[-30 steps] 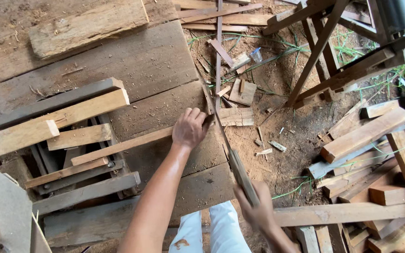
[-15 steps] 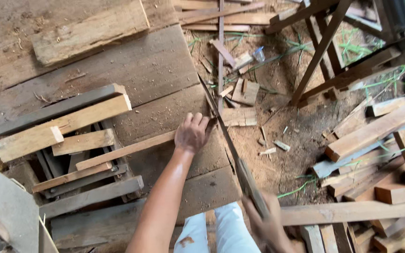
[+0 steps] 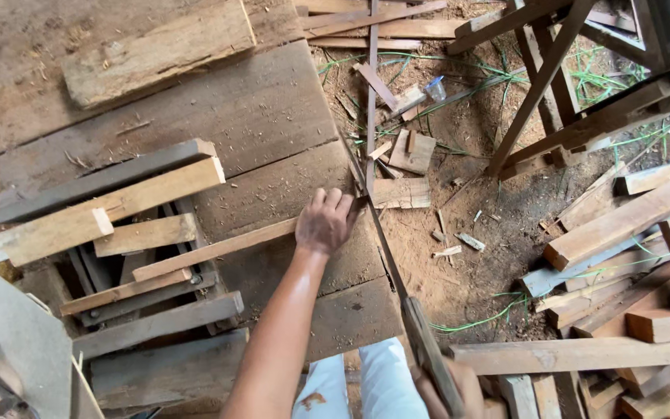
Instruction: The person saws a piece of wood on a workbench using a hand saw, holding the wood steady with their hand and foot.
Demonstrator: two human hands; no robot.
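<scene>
Rough weathered wooden slat (image 3: 219, 250)

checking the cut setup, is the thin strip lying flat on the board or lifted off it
Flat. The thin strip rests along the wide board, pinned at its end by the left hand; the saw crosses that end.
</scene>
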